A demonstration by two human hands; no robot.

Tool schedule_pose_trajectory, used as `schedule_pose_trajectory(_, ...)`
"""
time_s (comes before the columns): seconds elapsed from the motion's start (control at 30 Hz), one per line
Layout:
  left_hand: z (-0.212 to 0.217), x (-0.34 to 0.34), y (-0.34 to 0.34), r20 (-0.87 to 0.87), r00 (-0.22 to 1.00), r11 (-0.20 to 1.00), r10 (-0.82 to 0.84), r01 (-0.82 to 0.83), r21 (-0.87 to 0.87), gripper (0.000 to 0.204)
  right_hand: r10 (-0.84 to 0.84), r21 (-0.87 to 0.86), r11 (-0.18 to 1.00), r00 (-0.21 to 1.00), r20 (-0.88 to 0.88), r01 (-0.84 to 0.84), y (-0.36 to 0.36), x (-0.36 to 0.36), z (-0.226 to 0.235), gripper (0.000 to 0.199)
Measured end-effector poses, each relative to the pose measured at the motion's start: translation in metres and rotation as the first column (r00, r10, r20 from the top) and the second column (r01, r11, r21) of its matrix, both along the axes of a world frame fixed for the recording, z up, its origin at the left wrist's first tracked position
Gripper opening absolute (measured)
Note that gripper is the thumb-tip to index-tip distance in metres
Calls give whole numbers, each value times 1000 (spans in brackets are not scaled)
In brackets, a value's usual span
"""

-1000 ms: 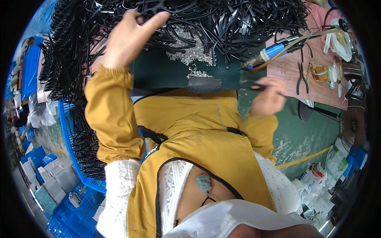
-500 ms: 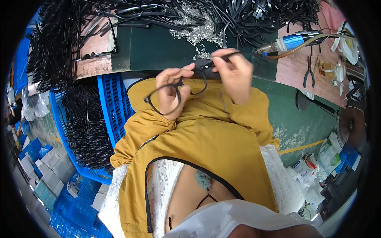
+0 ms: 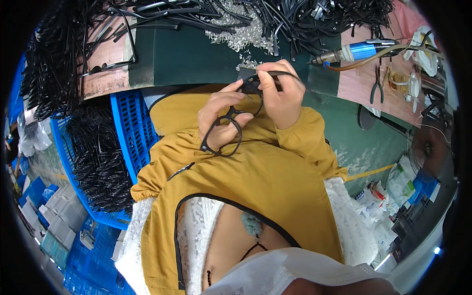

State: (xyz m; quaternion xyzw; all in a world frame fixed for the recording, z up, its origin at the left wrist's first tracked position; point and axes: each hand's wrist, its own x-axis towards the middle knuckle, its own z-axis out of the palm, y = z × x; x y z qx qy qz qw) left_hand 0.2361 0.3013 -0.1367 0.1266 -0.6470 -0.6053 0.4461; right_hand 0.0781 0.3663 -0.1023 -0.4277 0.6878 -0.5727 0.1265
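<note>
Over my lap, near the table's front edge, my left hand [image 3: 220, 112] grips a black eyeglass frame [image 3: 230, 116] by its rims, fingers and thumb closed round it. The frame hangs tilted, one rim low toward my lap. My right hand [image 3: 284, 96] pinches a black temple arm [image 3: 286, 73] between thumb and fingers. The temple's front end meets the frame's upper right corner; whether the two are joined I cannot tell. Just beyond my fingertips lies a small cluster of tiny silver pieces [image 3: 248, 64] on the dark green mat.
A larger pile of silver pieces [image 3: 241, 37] lies among heaped black temples [image 3: 314, 29]. At right are a blue power screwdriver [image 3: 362, 50] with a hose and black-handled pliers [image 3: 377, 91]. A blue basket [image 3: 130, 132] of black eyewear parts stands left of my lap.
The frame has tilted and its lower rim has swung down and right. My right hand has moved slightly left, and the temple now meets the frame's corner more closely.
</note>
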Motion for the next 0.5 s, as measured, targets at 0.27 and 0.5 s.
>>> schedule_pose_trajectory(0.27, 51, 4, -51, -44, 990, 697, 133, -62, 714, 25, 456, 180, 850, 862, 221, -495, -44, -44, 63, 36)
schedule_pose_trajectory(0.5, 54, 0, -68, 134, 990, 682, 39, -124, 721, 28, 384, 347, 922, 498, -777, -170, -200, -15, 43, 17)
